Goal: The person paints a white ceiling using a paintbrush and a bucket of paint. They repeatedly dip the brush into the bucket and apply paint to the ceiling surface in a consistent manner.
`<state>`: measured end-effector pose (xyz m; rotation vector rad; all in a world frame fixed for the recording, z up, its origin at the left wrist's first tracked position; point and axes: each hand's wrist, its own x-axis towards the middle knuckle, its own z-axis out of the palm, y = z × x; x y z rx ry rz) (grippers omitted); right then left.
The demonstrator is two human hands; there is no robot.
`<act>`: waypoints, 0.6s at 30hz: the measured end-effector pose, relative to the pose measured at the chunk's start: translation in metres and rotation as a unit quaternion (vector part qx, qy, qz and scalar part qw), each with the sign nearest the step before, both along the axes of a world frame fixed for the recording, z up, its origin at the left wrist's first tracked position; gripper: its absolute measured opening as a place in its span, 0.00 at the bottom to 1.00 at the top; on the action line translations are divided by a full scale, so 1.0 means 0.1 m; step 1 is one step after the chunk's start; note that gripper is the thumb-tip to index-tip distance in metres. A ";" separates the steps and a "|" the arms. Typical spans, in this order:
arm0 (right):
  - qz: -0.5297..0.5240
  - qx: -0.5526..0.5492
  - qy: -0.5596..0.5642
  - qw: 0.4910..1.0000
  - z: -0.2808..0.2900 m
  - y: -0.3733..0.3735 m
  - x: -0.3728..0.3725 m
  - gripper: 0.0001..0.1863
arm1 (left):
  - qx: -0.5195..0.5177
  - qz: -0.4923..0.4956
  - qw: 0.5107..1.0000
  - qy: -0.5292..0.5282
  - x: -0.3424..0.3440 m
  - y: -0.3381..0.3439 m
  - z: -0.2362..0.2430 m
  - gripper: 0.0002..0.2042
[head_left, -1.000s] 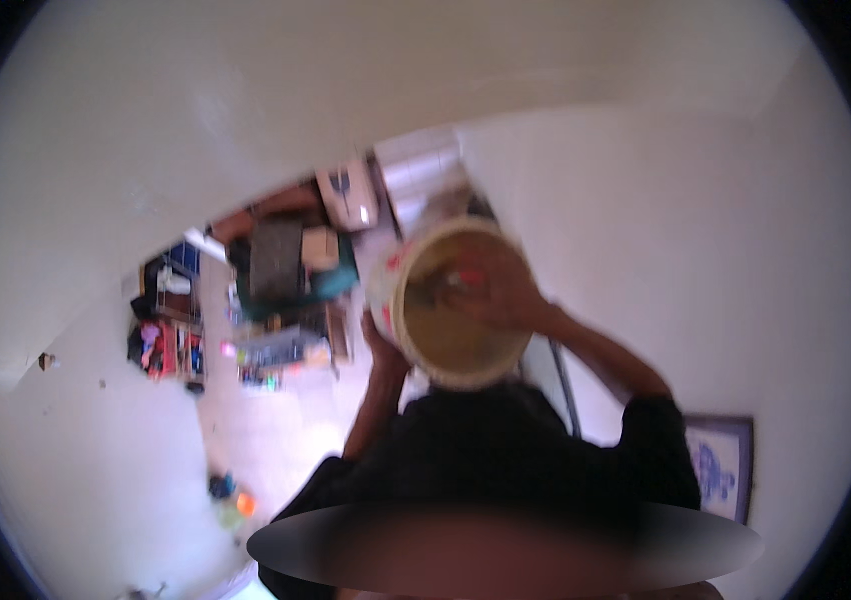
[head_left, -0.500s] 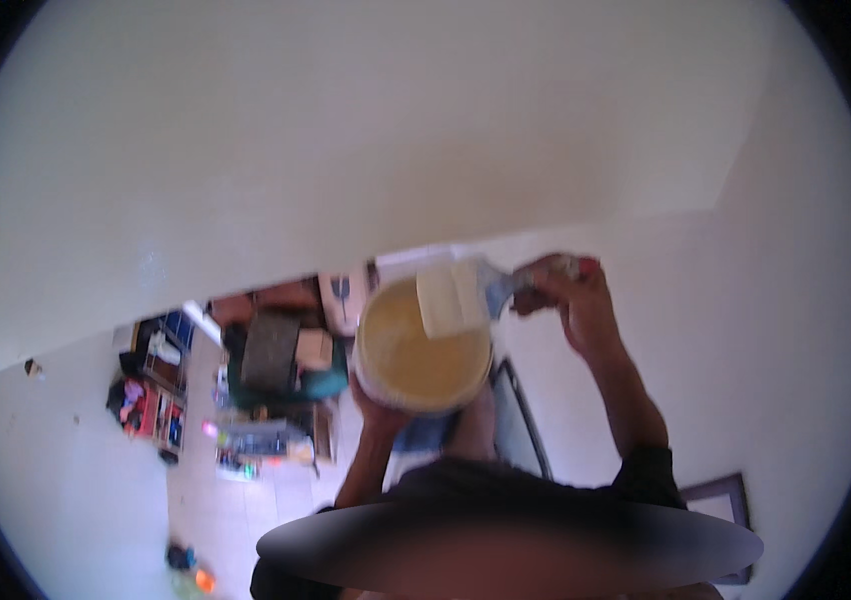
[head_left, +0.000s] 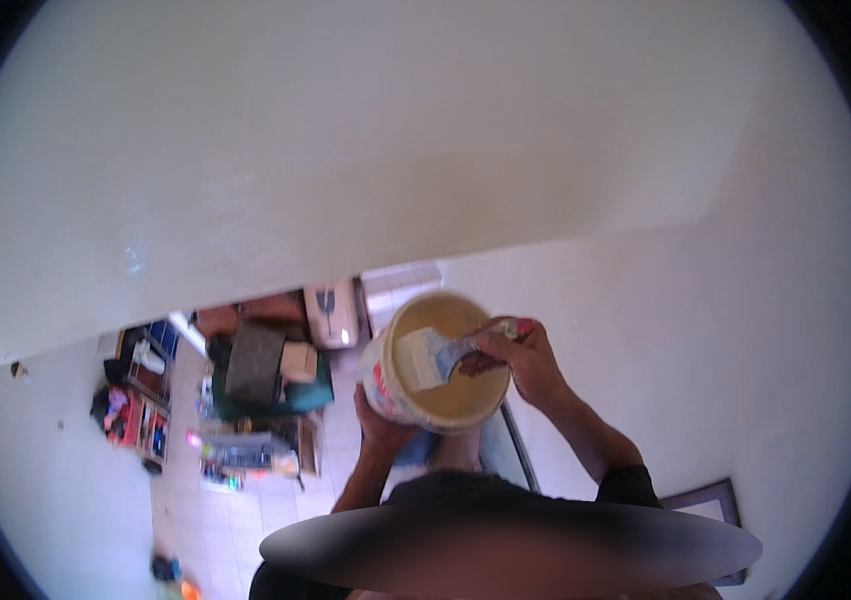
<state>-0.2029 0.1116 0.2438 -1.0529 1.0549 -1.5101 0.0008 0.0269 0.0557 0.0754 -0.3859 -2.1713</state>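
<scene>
A round cream bucket (head_left: 476, 405) with red markings on its side holds pale yellowish paint, seen from above at the middle of the view. My left hand (head_left: 381, 420) grips it from the left and below. My right hand (head_left: 516, 355) is closed on the handle of a wide paintbrush (head_left: 421, 355); its pale, paint-coated bristles lie within the bucket's rim, and whether they touch the paint is hard to tell. Just beyond the bucket spreads a large pale painted surface (head_left: 426, 130) with a straight lower edge, higher than the room below.
Far below on a tiled floor (head_left: 246, 520) are piled furniture and boxes (head_left: 256, 360), a beige case (head_left: 331, 315), and a rack (head_left: 146, 420) with clothes along the left. A wall (head_left: 666, 330) at right carries a frame (head_left: 706, 490). A dark rail (head_left: 521, 445) runs beside my legs.
The brush came up above the bucket's right rim half a second ago and is now lowered inside it, bristles further left. The pale surface's edge shows lower in the view than a second ago.
</scene>
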 end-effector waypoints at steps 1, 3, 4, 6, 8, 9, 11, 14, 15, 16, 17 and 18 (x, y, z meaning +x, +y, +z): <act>-0.012 -0.030 -0.008 0.999 0.11 -0.08 -0.07 0.10 | -0.002 -0.022 1.000 0.007 -0.02 -0.11 -0.09 0.42; -0.026 -0.073 -0.033 0.996 0.21 -0.15 -0.14 0.11 | 0.001 -0.041 0.999 0.012 0.05 -0.23 -0.15 0.42; -0.053 -0.134 -0.007 0.990 0.27 -0.23 -0.29 0.12 | 0.006 -0.043 0.999 0.016 0.02 -0.28 -0.18 0.42; -0.142 -0.232 0.039 0.962 0.63 -0.28 -0.56 0.09 | 0.001 -0.039 0.999 0.011 0.01 -0.39 -0.20 0.43; -0.262 -0.338 0.082 0.900 1.14 -0.20 -0.75 0.08 | -0.015 -0.039 0.999 -0.003 0.05 -0.40 -0.17 0.44; -0.318 -0.392 0.135 0.853 1.41 -0.16 -0.85 0.09 | -0.018 -0.027 0.999 -0.009 0.11 -0.37 -0.14 0.44; -0.426 -0.452 0.207 0.755 1.96 -0.05 -0.90 0.10 | -0.022 0.002 1.000 -0.019 0.24 -0.25 -0.08 0.44; -0.519 -0.464 0.349 0.627 2.60 0.02 -0.96 0.15 | -0.039 -0.002 0.999 -0.006 0.27 -0.23 -0.22 0.44; -0.548 -0.464 0.393 0.575 2.79 0.01 -1.05 0.15 | -0.050 -0.010 0.999 -0.014 0.23 -0.22 -0.17 0.44; -0.581 -0.431 0.447 0.526 2.91 0.00 -1.06 0.13 | -0.061 -0.013 0.998 -0.024 0.23 -0.18 -0.11 0.44; -0.604 -0.399 0.492 0.483 3.01 -0.11 -0.99 0.11 | -0.070 0.000 0.997 -0.037 0.28 -0.15 -0.07 0.45; -0.627 -0.363 0.540 0.429 3.12 -0.19 -0.90 0.09 | -0.064 -0.005 0.998 -0.029 0.28 -0.17 -0.09 0.45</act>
